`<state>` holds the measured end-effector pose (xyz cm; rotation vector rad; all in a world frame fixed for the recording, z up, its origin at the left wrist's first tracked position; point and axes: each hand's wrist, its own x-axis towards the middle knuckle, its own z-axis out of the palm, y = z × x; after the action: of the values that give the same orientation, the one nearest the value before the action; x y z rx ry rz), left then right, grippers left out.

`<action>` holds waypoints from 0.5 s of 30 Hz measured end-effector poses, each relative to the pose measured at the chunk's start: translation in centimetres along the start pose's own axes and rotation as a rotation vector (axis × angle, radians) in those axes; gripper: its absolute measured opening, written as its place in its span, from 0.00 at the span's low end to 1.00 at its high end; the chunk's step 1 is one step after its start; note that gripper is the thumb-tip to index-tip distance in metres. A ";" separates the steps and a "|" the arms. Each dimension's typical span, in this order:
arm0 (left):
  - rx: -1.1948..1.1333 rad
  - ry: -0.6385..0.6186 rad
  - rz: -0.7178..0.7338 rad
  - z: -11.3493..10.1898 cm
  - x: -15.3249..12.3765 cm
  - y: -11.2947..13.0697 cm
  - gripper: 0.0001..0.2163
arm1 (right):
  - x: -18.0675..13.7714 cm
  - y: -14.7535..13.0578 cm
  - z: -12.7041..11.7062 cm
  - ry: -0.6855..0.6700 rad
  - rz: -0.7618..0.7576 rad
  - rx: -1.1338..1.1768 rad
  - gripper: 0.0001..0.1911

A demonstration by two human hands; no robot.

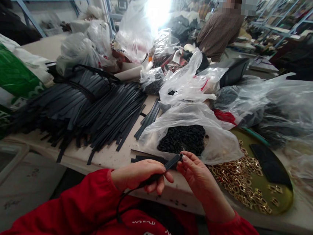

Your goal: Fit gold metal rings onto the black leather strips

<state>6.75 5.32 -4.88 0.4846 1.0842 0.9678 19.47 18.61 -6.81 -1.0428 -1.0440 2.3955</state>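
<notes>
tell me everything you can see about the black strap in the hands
The strap is black, flat and narrow with a slight sheen, perhaps leather or synthetic. The left hand grips it; its upper end slants up rightward to where the right hand pinches the tip, above the near part of the table. Its course below the left hand is unclear.

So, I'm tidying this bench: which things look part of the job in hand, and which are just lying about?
Likely the job:
black strap, held
black strips
small black pieces
gold-coloured buckles

Probably just lying about:
green sack
rear plastic bags
</notes>
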 end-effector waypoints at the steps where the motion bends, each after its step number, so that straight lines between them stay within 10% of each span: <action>1: 0.056 0.006 -0.019 0.2 -0.1 0.2 0.15 | -0.2 0.0 -0.1 0.005 -0.030 -0.043 0.17; 7: 0.558 0.018 -0.044 0.5 -0.4 2.2 0.13 | -1.2 0.2 -0.4 -0.066 -0.249 -0.419 0.15; 15: 0.961 0.179 0.146 2.5 -0.7 1.9 0.13 | -2.1 2.4 -0.9 -0.154 -0.193 -0.341 0.13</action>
<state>8.09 5.97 -2.04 1.2848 1.6742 0.5624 21.54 16.28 -7.92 -0.8222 -1.5731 2.2172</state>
